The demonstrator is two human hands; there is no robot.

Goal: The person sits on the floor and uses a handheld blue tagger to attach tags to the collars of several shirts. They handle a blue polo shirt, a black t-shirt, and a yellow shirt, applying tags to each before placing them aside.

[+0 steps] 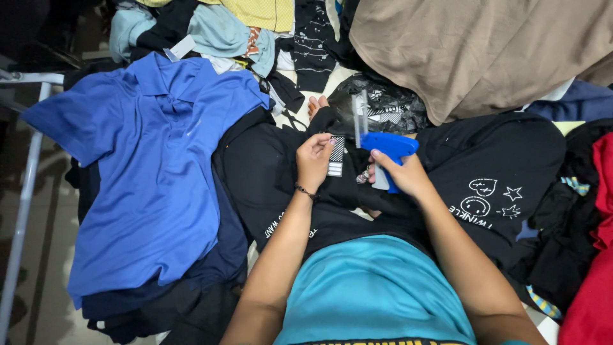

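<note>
My right hand (403, 174) grips a blue tagging gun (389, 148) with a clear strip of plastic fasteners standing up from its top. My left hand (313, 160) pinches a small striped paper tag (336, 155) right beside the gun's tip. Both hands hover over a black garment (268, 172) spread across my lap. A thin dark bracelet circles my left wrist.
A blue polo shirt (147, 160) lies flat on a stack of dark clothes at the left. A black shirt with white face and star drawings (491, 191) is at the right. A tan cloth (485, 51), a crumpled plastic bag (383, 105) and piled garments fill the back. Red fabric (597, 255) lies far right.
</note>
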